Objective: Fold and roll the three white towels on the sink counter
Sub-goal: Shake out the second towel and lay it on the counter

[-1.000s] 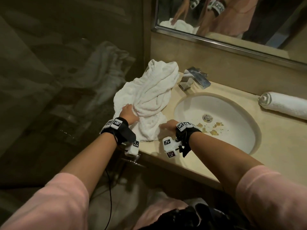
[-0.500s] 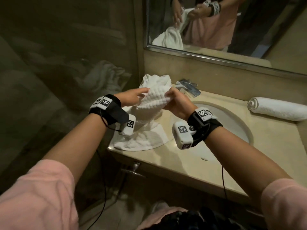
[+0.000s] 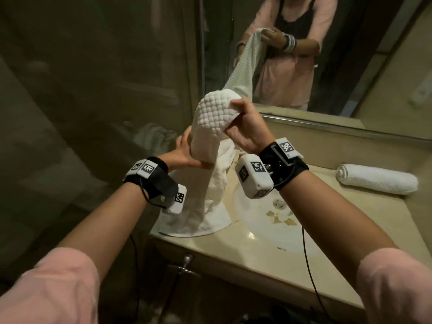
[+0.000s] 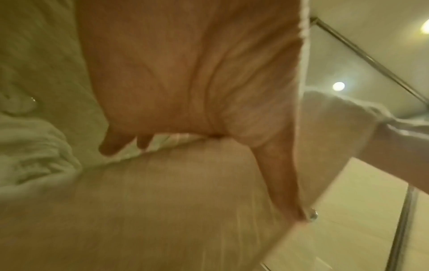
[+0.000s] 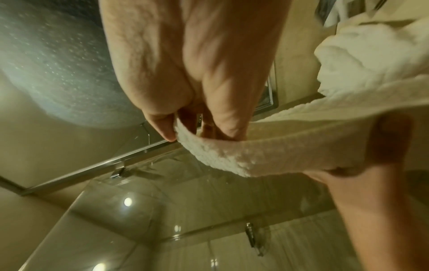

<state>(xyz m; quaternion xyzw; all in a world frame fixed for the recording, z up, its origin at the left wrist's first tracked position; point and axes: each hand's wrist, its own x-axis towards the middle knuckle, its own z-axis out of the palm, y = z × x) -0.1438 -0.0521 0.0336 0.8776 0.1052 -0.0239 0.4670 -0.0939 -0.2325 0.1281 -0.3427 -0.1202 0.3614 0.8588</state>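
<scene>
right hand [image 3: 245, 129] raised above the counter [image 3: 378, 211], thumb and curled fingers pinching the upper edge of the white towel [image 3: 216, 118]; left hand [image 3: 187, 153] lower, fingers fairly straight against the towel's side, thumb beneath, grip not clear; towel's lower end rests on the counter's left corner beside the sink [image 3: 264, 220]; rolled towel [image 3: 376, 178] lies at the right, well apart.
</scene>
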